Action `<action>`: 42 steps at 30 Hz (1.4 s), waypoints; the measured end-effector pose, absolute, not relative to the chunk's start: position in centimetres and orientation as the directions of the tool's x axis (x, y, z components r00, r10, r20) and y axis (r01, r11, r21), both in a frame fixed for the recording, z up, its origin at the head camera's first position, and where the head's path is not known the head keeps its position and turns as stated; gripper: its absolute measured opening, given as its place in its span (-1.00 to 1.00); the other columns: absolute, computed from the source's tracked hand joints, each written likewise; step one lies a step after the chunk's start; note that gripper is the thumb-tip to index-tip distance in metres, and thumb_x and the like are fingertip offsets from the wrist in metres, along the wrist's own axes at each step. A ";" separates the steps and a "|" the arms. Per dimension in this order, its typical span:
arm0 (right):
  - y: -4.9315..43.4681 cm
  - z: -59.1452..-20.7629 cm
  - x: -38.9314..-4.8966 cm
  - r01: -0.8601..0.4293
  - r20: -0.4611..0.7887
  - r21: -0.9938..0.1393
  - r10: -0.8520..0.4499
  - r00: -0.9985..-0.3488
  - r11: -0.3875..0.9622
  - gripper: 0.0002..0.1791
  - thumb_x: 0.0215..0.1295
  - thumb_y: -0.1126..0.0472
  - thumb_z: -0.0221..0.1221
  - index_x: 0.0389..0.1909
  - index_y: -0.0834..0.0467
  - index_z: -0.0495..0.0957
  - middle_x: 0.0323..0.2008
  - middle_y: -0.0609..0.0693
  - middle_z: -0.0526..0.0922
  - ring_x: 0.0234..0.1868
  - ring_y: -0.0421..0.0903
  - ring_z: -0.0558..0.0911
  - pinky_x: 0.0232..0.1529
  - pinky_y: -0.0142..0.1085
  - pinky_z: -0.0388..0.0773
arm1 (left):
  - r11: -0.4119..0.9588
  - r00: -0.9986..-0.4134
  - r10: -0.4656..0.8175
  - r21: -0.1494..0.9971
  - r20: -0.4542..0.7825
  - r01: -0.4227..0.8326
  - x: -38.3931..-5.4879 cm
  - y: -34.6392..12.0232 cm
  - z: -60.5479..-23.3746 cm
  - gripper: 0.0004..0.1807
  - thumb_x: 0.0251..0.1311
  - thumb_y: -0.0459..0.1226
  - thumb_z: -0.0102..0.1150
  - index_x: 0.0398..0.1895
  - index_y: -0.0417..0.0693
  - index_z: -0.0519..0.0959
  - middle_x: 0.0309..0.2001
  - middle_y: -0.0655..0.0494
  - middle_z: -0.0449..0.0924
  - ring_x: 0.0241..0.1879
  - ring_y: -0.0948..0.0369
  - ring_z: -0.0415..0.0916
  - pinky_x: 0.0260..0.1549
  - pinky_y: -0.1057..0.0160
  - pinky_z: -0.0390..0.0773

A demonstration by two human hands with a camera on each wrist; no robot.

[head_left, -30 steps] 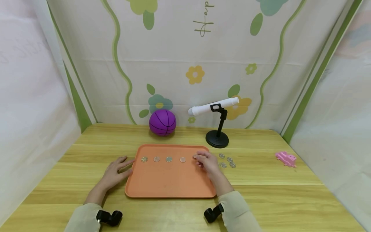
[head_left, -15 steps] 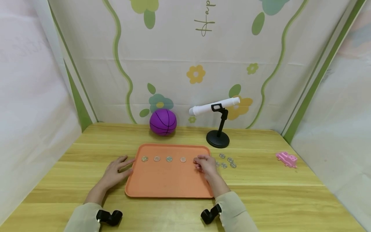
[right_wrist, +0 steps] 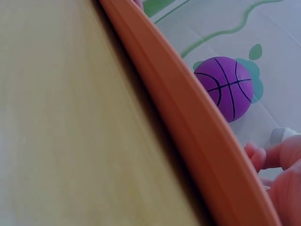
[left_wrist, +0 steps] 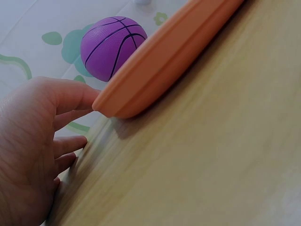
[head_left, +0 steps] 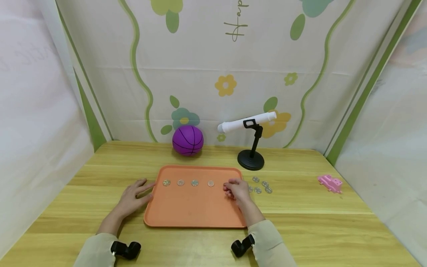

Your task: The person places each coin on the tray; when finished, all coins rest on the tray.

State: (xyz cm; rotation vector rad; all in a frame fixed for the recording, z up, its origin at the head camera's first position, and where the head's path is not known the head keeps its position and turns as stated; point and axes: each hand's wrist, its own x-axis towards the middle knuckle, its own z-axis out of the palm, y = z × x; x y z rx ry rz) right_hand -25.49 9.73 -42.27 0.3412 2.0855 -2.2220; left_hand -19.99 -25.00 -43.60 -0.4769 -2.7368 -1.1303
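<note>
An orange tray [head_left: 195, 211] lies on the wooden table, with a row of several coins [head_left: 194, 183] across its upper part. My right hand [head_left: 238, 191] is low over the tray's right side, fingers curled, fingertips at the right end of that row. They pinch a coin, mostly hidden beneath them; the tray wall blocks it in the right wrist view. My left hand [head_left: 131, 198] rests beside the tray's left edge with fingers spread. In the left wrist view a fingertip touches the tray's rim [left_wrist: 141, 75].
Several loose coins [head_left: 258, 190] lie on the table just right of the tray. Behind it are a purple basketball [head_left: 188, 140] and a white microphone [head_left: 247, 122] on a black stand [head_left: 251, 160]. A pink toy [head_left: 330, 184] sits far right.
My right hand has lowered slightly toward the tray with the coin, which was more visible a second ago and is now mostly covered. My left hand has stayed in place.
</note>
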 end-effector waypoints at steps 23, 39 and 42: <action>14.0 -39.0 -24.5 0.087 -0.092 -0.994 -0.089 -0.992 0.064 -0.57 0.14 0.32 0.08 0.05 0.36 0.33 -0.40 0.12 0.58 -0.67 -0.19 0.43 -0.60 -0.40 0.43 | 0.663 -0.944 0.229 0.672 0.237 0.330 -20.1 -25.2 -43.7 -0.49 0.09 -0.16 0.07 0.10 -0.21 0.37 0.16 -0.38 0.04 0.15 -0.29 -0.15 0.00 -0.26 -0.24; 20.9 -38.9 -24.4 0.017 -0.051 -0.988 -0.218 -0.975 0.153 -0.51 0.21 0.28 0.03 0.09 0.46 0.22 -0.26 0.20 0.55 -0.52 -0.14 0.48 -0.36 -0.24 0.50 | 0.651 -0.942 0.236 0.682 0.237 0.334 -20.0 -25.1 -43.6 -0.49 0.09 -0.17 0.07 0.11 -0.21 0.36 0.17 -0.39 0.03 0.15 -0.29 -0.16 0.01 -0.25 -0.26; 21.9 -39.0 -24.4 0.014 -0.057 -0.983 -0.228 -0.972 0.183 -0.52 0.22 0.27 0.02 0.10 0.45 0.22 -0.18 0.27 0.50 -0.46 -0.10 0.49 -0.31 -0.21 0.49 | 0.650 -0.943 0.234 0.682 0.238 0.334 -20.0 -25.0 -43.5 -0.49 0.09 -0.17 0.07 0.10 -0.22 0.36 0.17 -0.39 0.03 0.15 -0.29 -0.16 0.01 -0.25 -0.26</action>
